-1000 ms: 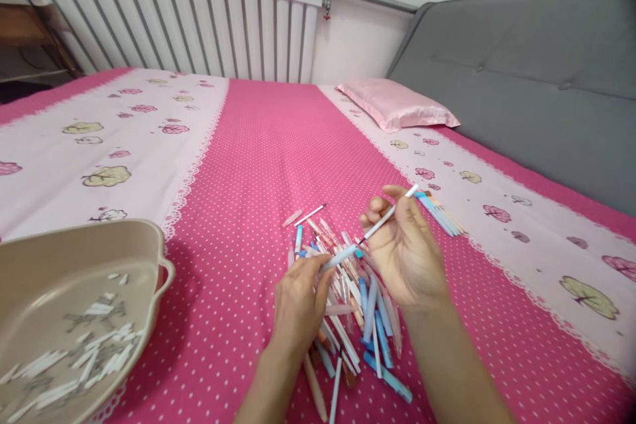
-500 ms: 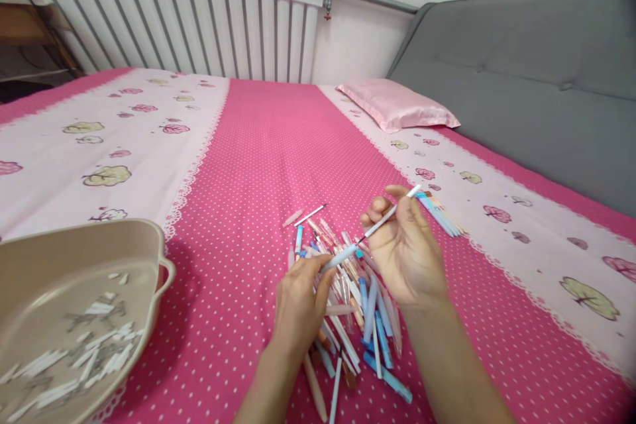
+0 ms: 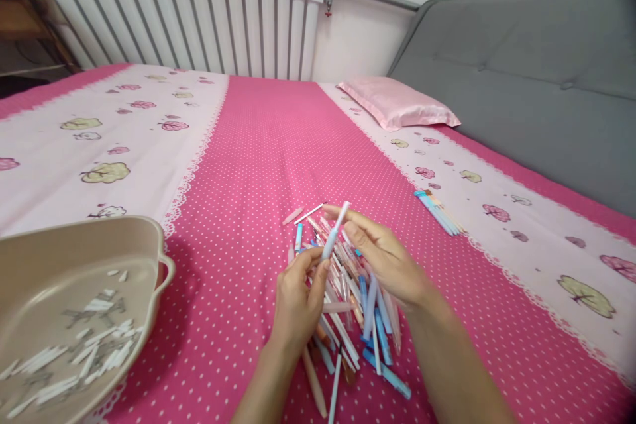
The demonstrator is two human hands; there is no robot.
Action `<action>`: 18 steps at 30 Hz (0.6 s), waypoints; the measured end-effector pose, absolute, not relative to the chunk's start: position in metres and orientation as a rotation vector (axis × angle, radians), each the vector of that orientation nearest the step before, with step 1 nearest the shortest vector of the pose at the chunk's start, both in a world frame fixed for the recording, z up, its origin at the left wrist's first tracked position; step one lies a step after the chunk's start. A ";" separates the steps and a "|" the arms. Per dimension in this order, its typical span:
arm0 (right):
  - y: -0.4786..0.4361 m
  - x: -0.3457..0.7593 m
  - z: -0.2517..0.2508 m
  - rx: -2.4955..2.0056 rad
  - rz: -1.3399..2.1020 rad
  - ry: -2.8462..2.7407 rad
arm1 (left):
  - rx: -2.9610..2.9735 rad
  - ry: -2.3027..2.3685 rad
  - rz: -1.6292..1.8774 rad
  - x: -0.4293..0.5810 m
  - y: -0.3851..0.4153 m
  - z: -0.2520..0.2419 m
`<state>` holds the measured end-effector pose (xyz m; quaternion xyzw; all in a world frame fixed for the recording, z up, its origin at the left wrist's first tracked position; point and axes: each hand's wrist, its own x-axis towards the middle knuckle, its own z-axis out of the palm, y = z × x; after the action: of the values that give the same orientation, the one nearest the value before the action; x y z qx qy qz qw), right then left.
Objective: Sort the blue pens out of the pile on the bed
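My left hand [image 3: 298, 295] pinches a light blue pen barrel [image 3: 330, 244] between thumb and fingers, tilted upward. A white refill [image 3: 342, 213] stands in the barrel with its upper end sticking out. Close beside it is my right hand [image 3: 385, 255], index finger passing behind the refill and thumb in front, fingers apart; any contact with the refill is hard to make out. Beneath both hands lies a loose pile of pen parts [image 3: 370, 308] in pink, white, blue and clear.
At the left stands a beige basin [image 3: 161, 238] with several small white and grey pieces inside. A row of blue-capped pens [image 3: 440, 213] lies to the right of the pile. Farther back are a pink pillow [image 3: 397, 103], a grey headboard [image 3: 521, 86] and a white radiator [image 3: 199, 20].
The refill's dark tip was at the barrel's mouth; now the refill is inside the barrel, which points more upright. My right hand has moved left and its pinch has loosened.
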<state>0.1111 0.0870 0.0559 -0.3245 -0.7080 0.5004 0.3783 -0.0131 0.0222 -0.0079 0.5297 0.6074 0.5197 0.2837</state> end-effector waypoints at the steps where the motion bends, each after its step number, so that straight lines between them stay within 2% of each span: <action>1: 0.087 0.112 0.056 -0.850 1.261 -1.818 | 1.349 1.617 1.419 -0.013 0.022 -0.008; 9: 0.094 0.110 0.047 -1.005 1.093 -1.929 | 0.890 1.814 1.759 -0.023 0.028 -0.023; 18: 0.098 0.102 0.023 -1.082 0.849 -2.198 | 0.895 1.940 1.677 -0.027 0.028 -0.027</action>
<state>0.1021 0.0982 0.0228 -0.4017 -0.8159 0.3152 0.2711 -0.0272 0.0283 -0.0267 0.3220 0.6982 0.6036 0.2110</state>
